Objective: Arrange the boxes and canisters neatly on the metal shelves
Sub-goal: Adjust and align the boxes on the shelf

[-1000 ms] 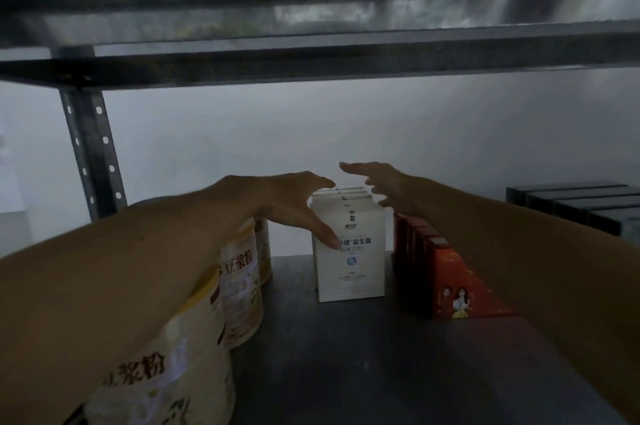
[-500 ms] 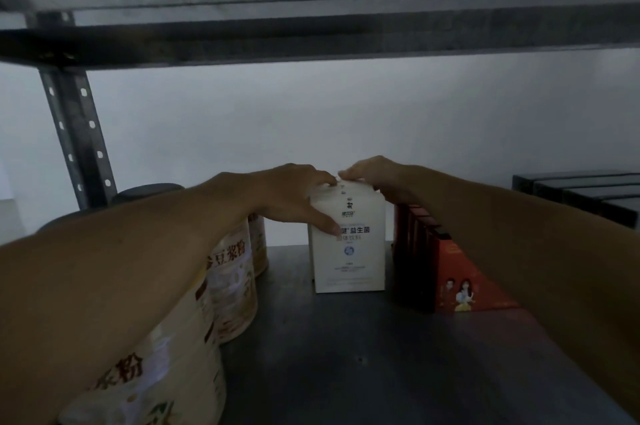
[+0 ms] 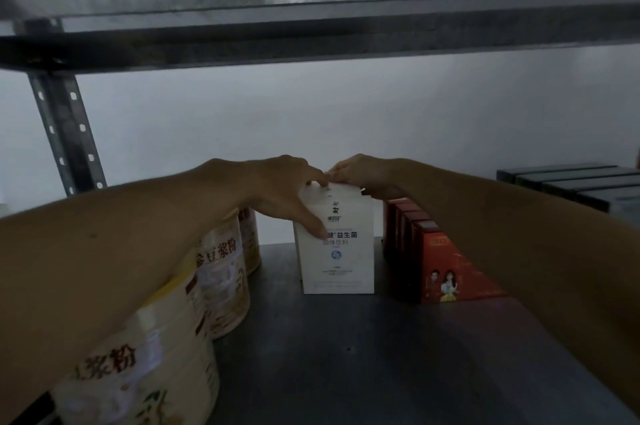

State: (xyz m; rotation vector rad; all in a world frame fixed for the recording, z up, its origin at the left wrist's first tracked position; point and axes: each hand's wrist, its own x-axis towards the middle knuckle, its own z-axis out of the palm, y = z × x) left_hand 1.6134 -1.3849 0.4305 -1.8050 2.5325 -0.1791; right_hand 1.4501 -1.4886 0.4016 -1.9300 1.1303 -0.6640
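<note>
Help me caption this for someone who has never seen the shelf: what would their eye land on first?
Two bare arms reach in to a white box standing in the middle of the metal shelf: the left hand grips its top and front, the right hand holds its top edge. A row of cream canisters runs along the left, red boxes stand just right of the white box, and dark boxes sit at the far right.

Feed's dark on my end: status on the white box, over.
Left hand grips white box, thumb down its front. Right hand holds its top edge. Box upright on shelf, gaps to canisters left and red boxes right.
</note>
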